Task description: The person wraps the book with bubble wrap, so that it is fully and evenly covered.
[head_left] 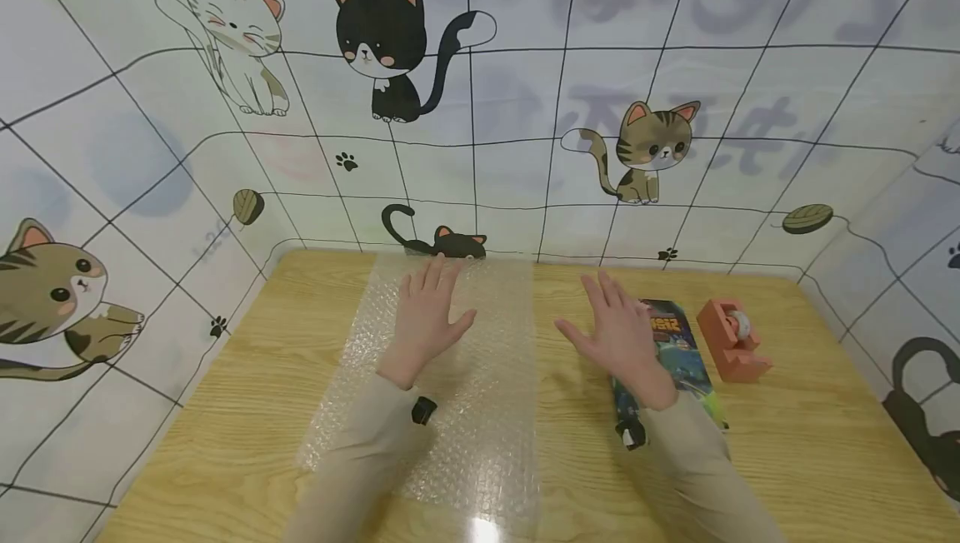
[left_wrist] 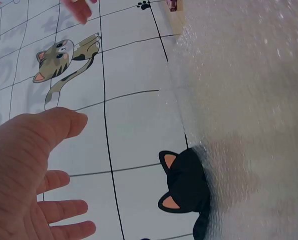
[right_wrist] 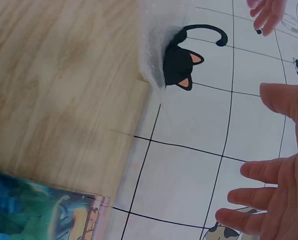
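left hand [head_left: 426, 320]: fingers straight and spread, palm down over the far half of the bubble wrap [head_left: 457, 410]; grips nothing; contact with the sheet cannot be told.
right hand [head_left: 618, 335]: fingers straight and spread, holds nothing, over bare wood between the sheet and the card pack [head_left: 678, 343].
bubble wrap: clear sheet lying flat on the wooden table [head_left: 247, 376], running from the back wall to the near edge, left of centre.
card pack: flat on the table, just right of the right hand, partly under that wrist.
tape dispenser [head_left: 731, 339]: salmon-coloured, just right of the pack.
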Demonstrator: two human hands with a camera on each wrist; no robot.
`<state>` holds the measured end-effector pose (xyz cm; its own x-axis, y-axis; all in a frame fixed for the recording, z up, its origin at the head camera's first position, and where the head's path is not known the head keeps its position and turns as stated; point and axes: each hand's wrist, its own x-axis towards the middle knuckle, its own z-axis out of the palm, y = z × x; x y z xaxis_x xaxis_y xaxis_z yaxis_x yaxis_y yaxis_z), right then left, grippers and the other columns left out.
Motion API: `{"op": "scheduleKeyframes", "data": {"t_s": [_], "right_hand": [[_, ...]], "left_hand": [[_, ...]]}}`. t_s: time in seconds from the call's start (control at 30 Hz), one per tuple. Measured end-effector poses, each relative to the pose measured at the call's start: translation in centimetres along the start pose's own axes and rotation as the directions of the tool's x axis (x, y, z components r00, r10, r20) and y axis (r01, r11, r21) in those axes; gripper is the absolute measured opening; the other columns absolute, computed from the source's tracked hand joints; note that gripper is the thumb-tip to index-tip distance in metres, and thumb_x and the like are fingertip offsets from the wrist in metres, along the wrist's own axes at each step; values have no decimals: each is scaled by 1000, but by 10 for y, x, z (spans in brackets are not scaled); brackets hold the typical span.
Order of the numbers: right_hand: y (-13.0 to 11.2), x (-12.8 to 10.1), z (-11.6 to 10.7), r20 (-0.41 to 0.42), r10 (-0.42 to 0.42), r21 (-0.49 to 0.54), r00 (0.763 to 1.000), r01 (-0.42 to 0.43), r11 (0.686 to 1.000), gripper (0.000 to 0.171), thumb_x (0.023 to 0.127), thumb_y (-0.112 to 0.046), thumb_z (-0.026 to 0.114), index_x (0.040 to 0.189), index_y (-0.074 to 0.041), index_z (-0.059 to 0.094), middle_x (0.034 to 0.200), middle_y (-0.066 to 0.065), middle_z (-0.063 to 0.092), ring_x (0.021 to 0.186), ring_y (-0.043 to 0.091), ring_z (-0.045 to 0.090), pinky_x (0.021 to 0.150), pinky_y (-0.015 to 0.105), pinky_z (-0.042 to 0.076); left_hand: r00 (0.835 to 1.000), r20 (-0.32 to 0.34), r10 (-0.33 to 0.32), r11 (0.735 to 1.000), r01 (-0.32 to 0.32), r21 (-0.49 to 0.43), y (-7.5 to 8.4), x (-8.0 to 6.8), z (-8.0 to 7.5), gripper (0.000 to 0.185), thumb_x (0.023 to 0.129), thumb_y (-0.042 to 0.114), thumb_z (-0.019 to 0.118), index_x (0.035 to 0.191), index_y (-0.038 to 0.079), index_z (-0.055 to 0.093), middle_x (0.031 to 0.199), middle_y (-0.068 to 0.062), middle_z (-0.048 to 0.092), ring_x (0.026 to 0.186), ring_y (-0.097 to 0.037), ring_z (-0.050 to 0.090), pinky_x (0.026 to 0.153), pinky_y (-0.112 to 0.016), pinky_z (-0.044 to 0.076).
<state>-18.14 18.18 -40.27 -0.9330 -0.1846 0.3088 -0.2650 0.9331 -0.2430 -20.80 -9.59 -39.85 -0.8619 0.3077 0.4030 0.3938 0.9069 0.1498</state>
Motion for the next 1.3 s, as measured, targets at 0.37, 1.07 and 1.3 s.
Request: {"op": "scheduleKeyframes", "data": {"t_s": [0.37, 1.07, 1.3], "right_hand": [[-7, -31, 16, 46, -16, 249, 999, 4, 969, 48, 88, -26, 65, 124, 5, 55, 117, 25, 59, 72, 33, 62, 55, 40, 49], [-27, -62, 44, 282, -125, 583, 951, -66, 810, 20, 89, -21, 63, 89, -2, 69, 69, -4, 63, 58, 3, 53, 53, 20, 46], [-35, -69, 46, 406, -93, 629, 909, -204, 750, 19, 87, -22, 65, 79, -5, 68, 61, -2, 59, 51, 5, 50, 45, 19, 41]], "left_hand": [[996, 58, -66, 991, 72, -109, -49, -20, -10, 59, 84, 27, 68, 130, -2, 48, 135, -27, 44, 121, -44, 43, 93, -59, 40], [870, 413, -270, 784, 448, -430, -149, -45, 4, 53, 94, 18, 56, 131, -15, 38, 124, -35, 47, 109, -46, 51, 88, -51, 47], [824, 442, -353, 679, 551, -485, -154, -44, 12, 48, 94, 14, 54, 133, -11, 39, 120, -31, 50, 108, -40, 52, 79, -40, 52]]}}
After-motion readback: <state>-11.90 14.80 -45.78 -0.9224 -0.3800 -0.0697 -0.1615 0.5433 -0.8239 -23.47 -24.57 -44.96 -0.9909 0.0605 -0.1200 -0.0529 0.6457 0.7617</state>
